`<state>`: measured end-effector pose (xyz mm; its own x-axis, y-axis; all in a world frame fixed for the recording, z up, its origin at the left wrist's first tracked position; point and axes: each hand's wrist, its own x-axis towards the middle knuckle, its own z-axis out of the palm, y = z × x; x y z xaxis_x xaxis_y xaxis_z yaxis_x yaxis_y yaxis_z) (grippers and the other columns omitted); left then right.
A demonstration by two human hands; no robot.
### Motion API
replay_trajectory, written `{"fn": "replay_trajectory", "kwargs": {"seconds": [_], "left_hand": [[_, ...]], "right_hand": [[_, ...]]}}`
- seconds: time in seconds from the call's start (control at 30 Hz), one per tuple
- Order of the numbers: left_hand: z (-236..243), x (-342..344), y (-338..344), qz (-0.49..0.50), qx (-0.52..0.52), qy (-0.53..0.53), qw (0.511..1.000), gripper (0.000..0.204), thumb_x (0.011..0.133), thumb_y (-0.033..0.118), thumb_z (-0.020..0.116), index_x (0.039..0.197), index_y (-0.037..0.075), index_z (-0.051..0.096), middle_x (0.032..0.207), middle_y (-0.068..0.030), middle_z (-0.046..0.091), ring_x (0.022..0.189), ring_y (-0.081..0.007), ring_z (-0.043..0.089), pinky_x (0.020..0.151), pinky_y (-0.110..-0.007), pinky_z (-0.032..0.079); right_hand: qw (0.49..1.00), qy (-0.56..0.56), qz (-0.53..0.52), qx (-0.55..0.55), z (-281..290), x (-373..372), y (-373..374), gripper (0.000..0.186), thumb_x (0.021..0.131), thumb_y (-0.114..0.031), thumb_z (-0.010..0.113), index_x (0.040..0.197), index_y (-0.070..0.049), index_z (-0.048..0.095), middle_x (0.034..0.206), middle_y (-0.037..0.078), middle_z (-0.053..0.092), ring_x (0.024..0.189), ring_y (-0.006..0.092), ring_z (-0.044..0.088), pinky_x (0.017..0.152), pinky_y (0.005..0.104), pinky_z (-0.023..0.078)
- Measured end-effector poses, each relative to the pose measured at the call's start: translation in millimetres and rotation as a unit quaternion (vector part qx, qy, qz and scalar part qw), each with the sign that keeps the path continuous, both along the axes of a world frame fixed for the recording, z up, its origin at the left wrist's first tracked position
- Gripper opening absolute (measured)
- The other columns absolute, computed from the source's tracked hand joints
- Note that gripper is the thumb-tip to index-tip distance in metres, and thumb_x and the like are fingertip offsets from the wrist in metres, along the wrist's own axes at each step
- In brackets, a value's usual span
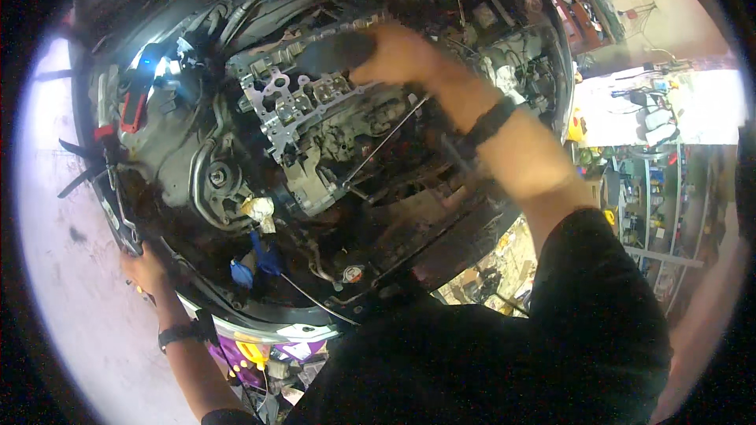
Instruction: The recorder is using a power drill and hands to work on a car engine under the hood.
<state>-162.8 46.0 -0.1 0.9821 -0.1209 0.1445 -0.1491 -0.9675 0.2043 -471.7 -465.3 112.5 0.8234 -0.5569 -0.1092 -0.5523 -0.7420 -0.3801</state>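
My right hand (394,53) reaches over the engine and is smeared by motion. A dark, soft-looking thing (339,52) is in its grip, too blurred to name. It covers part of a silvery cylinder head (272,122) with round openings and a machined edge. At the car's left edge, my left hand (146,269) rests on the fender with its fingers curled; what they close on is hard to make out. Just above the fingers lies a metal tool (126,220) along the fender edge.
A bright work lamp (161,67) shines at the bay's far left. A long thin rod (386,142) slants across the engine. Crumpled white paper (260,211) and a blue cap (241,274) sit toward the near left. Stocked shelves (657,197) stand at right.
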Motion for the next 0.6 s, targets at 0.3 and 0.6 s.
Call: {"fn": "replay_trajectory", "kwargs": {"seconds": [0.3,0.6], "left_hand": [[5,-8,-11,0.038,0.004,0.01,0.999,0.063,0.078,0.032,0.068,0.128,-0.001,0.048,0.127,-0.0225,0.051,0.119,-0.0382,0.047,0.101,-0.045,0.036],[0,-5,-6,0.036,0.003,0.0,0.999,0.065,0.078,0.034,0.067,0.13,0.001,0.047,0.128,-0.0204,0.053,0.119,-0.0378,0.048,0.101,-0.043,0.036]], "right_hand": [[0.969,-0.103,0.137,-0.179,-103,8,80,0.036,0.07,-0.008,0.06,0.104,-0.019,0.062,0.088,0.001,0.061,0.093,0.0238,0.056,0.084,0.0397,0.035],[0.988,-0.012,0.131,-0.081,-116,20,75,0.055,0.065,-0.021,0.073,0.117,-0.014,0.056,0.104,0.009,0.059,0.108,0.0293,0.054,0.093,0.0464,0.039]]}}
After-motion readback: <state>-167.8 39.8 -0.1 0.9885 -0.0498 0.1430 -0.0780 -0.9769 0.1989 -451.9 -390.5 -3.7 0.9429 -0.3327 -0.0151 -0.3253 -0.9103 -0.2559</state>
